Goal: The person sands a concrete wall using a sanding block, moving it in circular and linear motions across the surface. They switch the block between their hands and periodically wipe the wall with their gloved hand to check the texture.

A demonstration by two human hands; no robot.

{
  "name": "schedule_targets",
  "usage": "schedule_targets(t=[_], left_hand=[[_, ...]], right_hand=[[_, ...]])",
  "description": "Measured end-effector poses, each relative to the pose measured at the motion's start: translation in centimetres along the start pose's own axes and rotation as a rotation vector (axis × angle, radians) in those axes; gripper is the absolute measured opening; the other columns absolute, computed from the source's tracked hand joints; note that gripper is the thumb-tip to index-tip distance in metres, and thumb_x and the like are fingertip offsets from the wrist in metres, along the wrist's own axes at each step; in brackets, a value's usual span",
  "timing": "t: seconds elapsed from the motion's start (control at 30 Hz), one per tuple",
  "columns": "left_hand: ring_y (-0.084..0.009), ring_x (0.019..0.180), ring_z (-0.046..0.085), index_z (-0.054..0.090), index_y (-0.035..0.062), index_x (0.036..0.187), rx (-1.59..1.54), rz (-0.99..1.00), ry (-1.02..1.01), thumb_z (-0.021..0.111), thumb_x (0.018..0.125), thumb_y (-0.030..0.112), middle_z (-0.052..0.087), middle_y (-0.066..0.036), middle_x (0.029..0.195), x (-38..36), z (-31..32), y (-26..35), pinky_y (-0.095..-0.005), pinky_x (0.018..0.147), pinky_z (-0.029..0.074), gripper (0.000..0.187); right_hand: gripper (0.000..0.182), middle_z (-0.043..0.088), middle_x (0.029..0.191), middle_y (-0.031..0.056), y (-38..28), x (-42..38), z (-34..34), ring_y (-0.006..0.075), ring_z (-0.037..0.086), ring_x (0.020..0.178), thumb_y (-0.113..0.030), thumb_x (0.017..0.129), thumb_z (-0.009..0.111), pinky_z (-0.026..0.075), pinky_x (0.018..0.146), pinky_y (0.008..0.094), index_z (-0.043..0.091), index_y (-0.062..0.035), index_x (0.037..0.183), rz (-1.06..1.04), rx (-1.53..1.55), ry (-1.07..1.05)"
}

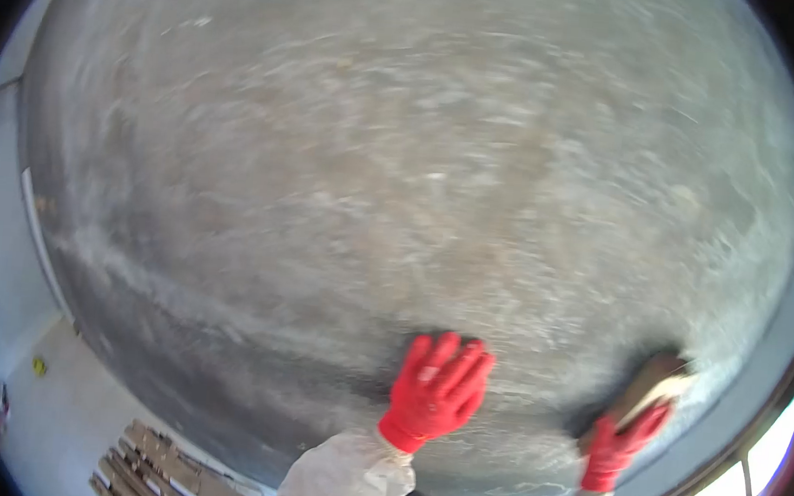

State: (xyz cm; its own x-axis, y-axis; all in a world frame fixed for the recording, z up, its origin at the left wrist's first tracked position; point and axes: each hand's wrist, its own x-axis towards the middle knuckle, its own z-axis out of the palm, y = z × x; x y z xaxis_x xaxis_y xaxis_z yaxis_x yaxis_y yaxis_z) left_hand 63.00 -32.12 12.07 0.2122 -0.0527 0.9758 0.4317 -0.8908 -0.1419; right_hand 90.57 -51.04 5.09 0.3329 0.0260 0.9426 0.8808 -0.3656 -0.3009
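The left hand (435, 388), in a red glove, lies flat and released on the grey wall (403, 174). The right hand (622, 441) grasps a block (655, 383) pressed to the wall near its right edge. Wide bare surface spreads above both.
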Motion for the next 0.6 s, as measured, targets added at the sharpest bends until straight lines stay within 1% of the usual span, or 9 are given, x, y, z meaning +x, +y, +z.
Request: schedule_targets(t=[0.03, 0.13, 0.27, 0.3, 0.33, 0.43, 0.5, 0.57, 0.6], left_hand=[[-0.034, 0.105, 0.056, 0.068, 0.0076, 0.098, 0.011, -0.011, -0.001, 0.065, 0.075, 0.02, 0.065, -0.009, 0.108, 0.3, -0.2, 0.2, -0.0534, 0.087, 0.041, 0.026], [-0.0368, 0.106, 0.055, 0.068, 0.0065, 0.095, -0.01, 0.005, -0.037, 0.064, 0.076, 0.02, 0.065, -0.011, 0.107, -0.1, -0.4, 0.5, -0.057, 0.092, 0.039, 0.024], [-0.044, 0.114, 0.051, 0.065, 0.002, 0.101, 0.087, -0.035, -0.114, 0.059, 0.081, 0.021, 0.063, -0.017, 0.108, -1.0, -0.8, 0.2, -0.0637, 0.105, 0.03, 0.028], [-0.0452, 0.116, 0.049, 0.062, 0.0006, 0.105, 0.099, 0.003, -0.081, 0.057, 0.084, 0.021, 0.062, -0.018, 0.112, -1.1, -0.7, -0.1, -0.0641, 0.105, 0.029, 0.03], [-0.0463, 0.118, 0.048, 0.06, -0.0009, 0.11, 0.115, 0.038, -0.047, 0.055, 0.086, 0.021, 0.06, -0.019, 0.116, -1.3, -0.2, -0.2, -0.0644, 0.105, 0.029, 0.033], [-0.0474, 0.122, 0.045, 0.054, -0.0027, 0.118, 0.17, 0.073, -0.019, 0.052, 0.091, 0.022, 0.055, -0.021, 0.125, -2.2, 0.0, -0.3, -0.0652, 0.105, 0.029, 0.037], [-0.0477, 0.122, 0.045, 0.055, -0.0021, 0.116, 0.165, 0.059, -0.012, 0.052, 0.091, 0.023, 0.055, -0.021, 0.123, -1.9, 0.3, -0.1, -0.0663, 0.105, 0.029, 0.036], [-0.048, 0.121, 0.045, 0.056, -0.0015, 0.114, 0.162, 0.039, 0.001, 0.052, 0.09, 0.025, 0.056, -0.021, 0.122, -1.6, 0.2, 0.3, -0.0674, 0.104, 0.029, 0.036], [-0.0478, 0.126, 0.041, 0.051, -0.003, 0.122, 0.176, 0.003, -0.011, 0.05, 0.092, 0.023, 0.05, -0.022, 0.13, -1.6, 0.0, 0.6, -0.0656, 0.106, 0.027, 0.039]], right_hand=[[0.106, 0.016, 0.153, 0.03, -0.2, -4.0, 0.4, 0.0469, 0.021, 0.141, -0.026, 0.066, 0.075, 0.024, 0.113, 0.0527, 0.018, -0.0073, 0.153, 0.018, -0.038, -0.023], [0.107, 0.018, 0.15, 0.0316, 1.8, -11.7, -0.2, 0.0516, 0.026, 0.135, -0.027, 0.065, 0.078, 0.03, 0.107, 0.0565, 0.018, -0.0158, 0.153, 0.01, 0.041, -0.108], [0.1, 0.02, 0.148, 0.032, 0.8, -3.8, -1.7, 0.0516, 0.033, 0.13, -0.026, 0.066, 0.082, 0.037, 0.101, 0.057, 0.026, -0.0139, 0.148, -0.06, 0.091, -0.044], [0.098, 0.021, 0.148, 0.0316, -0.6, 0.2, -2.6, 0.0509, 0.034, 0.13, -0.025, 0.065, 0.084, 0.038, 0.101, 0.054, 0.03, -0.0098, 0.146, 0.044, 0.077, -0.071], [0.097, 0.023, 0.148, 0.0308, -0.5, 3.6, -2.6, 0.05, 0.034, 0.131, -0.022, 0.063, 0.085, 0.039, 0.101, 0.0521, 0.034, -0.0069, 0.143, -0.028, 0.059, 0.009], [0.099, 0.024, 0.148, 0.0298, -1.7, 10.2, -3.1, 0.049, 0.036, 0.13, -0.018, 0.059, 0.086, 0.038, 0.104, 0.0496, 0.037, -0.0083, 0.144, 0.084, 0.145, 0.119], [0.098, 0.024, 0.148, 0.0301, -1.2, 10.2, -2.8, 0.0487, 0.036, 0.131, -0.02, 0.061, 0.085, 0.037, 0.104, 0.0493, 0.037, -0.0086, 0.145, 0.063, 0.11, 0.138], [0.1, 0.025, 0.145, 0.0347, -0.1, 6.4, -2.2, 0.0525, 0.036, 0.128, -0.034, 0.064, 0.083, 0.037, 0.103, 0.0542, 0.032, -0.0114, 0.147, -0.023, 0.053, 0.104], [0.106, 0.025, 0.143, 0.036, 0.6, 3.3, -1.7, 0.0546, 0.036, 0.126, -0.042, 0.063, 0.083, 0.037, 0.101, 0.0581, 0.028, -0.0127, 0.149, -0.057, 0.02, 0.07]])
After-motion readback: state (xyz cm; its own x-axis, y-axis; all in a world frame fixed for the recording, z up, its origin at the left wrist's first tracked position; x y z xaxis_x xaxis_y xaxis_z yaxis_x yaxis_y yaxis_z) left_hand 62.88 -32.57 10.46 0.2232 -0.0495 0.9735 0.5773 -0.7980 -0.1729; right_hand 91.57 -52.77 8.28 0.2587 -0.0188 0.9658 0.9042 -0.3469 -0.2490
